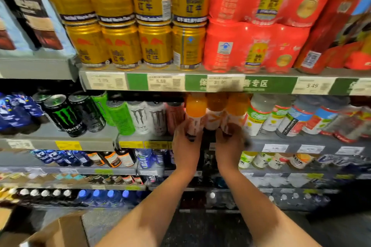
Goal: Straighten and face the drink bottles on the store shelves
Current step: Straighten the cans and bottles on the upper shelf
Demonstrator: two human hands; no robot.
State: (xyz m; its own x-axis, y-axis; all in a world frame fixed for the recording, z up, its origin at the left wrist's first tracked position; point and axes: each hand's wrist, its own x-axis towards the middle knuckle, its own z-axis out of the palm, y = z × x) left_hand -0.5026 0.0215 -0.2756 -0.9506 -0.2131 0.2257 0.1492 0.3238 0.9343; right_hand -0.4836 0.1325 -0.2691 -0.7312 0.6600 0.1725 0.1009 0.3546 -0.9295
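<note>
Left hand (185,146): fingers wrapped round left orange bottle (195,115). Right hand (228,144): fingers gripping right orange bottle (235,114), above knuckles.

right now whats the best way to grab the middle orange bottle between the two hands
Grip the middle orange bottle around its lower white-labelled body, coming straight in from the front. Its top sits tucked under the shelf edge, and the left hand and right hand hold its neighbours.
</note>
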